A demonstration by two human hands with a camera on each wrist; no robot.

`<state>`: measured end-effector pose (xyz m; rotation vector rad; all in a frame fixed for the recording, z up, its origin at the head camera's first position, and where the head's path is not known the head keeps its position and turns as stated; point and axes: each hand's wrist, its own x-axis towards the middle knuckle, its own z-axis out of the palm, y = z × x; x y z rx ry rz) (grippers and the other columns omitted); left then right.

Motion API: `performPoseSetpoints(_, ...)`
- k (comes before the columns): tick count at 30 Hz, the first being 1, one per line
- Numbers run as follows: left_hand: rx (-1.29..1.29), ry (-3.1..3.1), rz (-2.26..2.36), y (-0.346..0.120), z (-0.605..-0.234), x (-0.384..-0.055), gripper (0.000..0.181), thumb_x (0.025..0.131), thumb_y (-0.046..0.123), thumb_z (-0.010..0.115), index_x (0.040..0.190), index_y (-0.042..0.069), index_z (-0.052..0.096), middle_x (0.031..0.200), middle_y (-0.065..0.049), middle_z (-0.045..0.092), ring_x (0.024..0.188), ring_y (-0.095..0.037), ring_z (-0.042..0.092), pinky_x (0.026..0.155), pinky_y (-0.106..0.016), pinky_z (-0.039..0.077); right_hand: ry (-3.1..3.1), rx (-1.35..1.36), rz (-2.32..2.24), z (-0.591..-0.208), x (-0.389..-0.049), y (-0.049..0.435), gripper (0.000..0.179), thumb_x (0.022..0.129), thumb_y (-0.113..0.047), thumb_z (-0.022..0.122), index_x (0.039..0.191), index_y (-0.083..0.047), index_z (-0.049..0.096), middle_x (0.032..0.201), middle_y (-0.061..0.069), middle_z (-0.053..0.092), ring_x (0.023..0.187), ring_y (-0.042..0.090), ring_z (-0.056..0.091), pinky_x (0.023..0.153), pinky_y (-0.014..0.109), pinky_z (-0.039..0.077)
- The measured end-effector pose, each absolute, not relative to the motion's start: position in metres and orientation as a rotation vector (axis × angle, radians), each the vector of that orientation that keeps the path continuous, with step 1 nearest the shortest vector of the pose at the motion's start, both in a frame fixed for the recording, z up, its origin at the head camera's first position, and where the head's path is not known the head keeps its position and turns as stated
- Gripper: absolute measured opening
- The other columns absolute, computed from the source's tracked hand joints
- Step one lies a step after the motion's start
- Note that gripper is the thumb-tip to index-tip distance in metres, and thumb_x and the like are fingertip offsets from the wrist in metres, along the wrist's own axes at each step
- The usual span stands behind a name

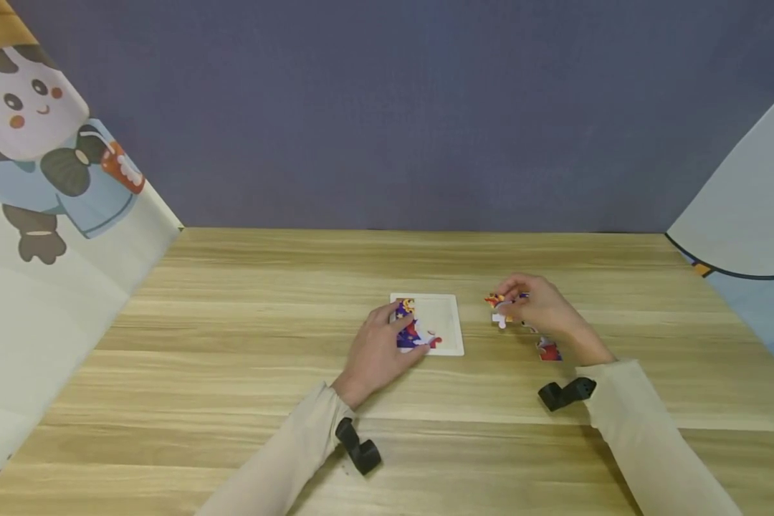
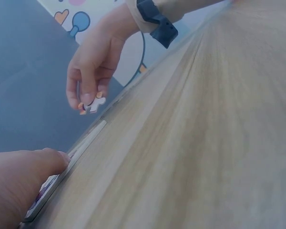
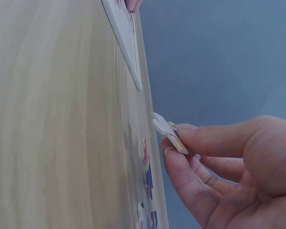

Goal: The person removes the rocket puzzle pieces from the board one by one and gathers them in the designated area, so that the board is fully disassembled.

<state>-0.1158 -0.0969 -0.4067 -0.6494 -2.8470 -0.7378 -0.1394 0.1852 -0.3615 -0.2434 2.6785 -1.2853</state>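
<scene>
A square white puzzle tray point(image 1: 459, 333) lies on the table, with joined purple and red pieces point(image 1: 408, 337) along its left and lower sides. My left hand point(image 1: 375, 352) rests on the tray's left part, fingers straight and spread over those pieces, the thumb point(image 2: 57, 161) at the near edge. Right of the tray, my right hand point(image 1: 542, 307) pinches a jigsaw piece point(image 3: 168, 132) between thumb and fingertips. Held above the table, the piece shows white and orange parts in the left wrist view. Below this hand lies a red jigsaw piece point(image 1: 550, 350).
More loose jigsaw pieces point(image 3: 148, 181) lie on the wooden table point(image 1: 264, 301) under the right hand, partly hidden by it. A dark blue panel point(image 1: 413, 122) stands behind the table, with cartoon-printed panels point(image 1: 71, 208) at the sides.
</scene>
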Motion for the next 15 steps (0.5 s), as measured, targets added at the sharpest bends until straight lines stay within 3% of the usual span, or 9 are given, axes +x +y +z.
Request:
performPoseSetpoints(7, -0.661, -2.843, -0.74, -0.0977, -0.4064, -0.115, 0.062, 0.081, 0.047, 0.069, 0.126, 0.006, 0.061, 0.142, -0.02, 0.047, 0.13, -0.033, 0.045, 0.11, -0.043, 0.037, 2.664, -0.23, -1.253, -0.3639, -0.1383, 0.1887, 0.029, 0.088, -0.008, 0.065, 0.111, 0.006, 0.055, 0.095, 0.015, 0.055, 0.07, 0.014, 0.055, 0.061, 0.028, 0.053)
performPoseSetpoints(15, -0.666, -2.829, -0.755, -0.1, -0.4056, -0.1143, 0.061, 0.081, 0.046, 0.07, 0.126, 0.006, 0.062, 0.142, -0.019, 0.047, 0.13, -0.032, 0.045, 0.11, -0.043, 0.037, 2.635, -0.236, -1.263, -0.365, -0.1392, 0.1886, 0.024, 0.087, -0.004, 0.065, 0.107, 0.005, 0.056, 0.09, 0.012, 0.055, 0.074, 0.016, 0.055, 0.062, 0.027, 0.053)
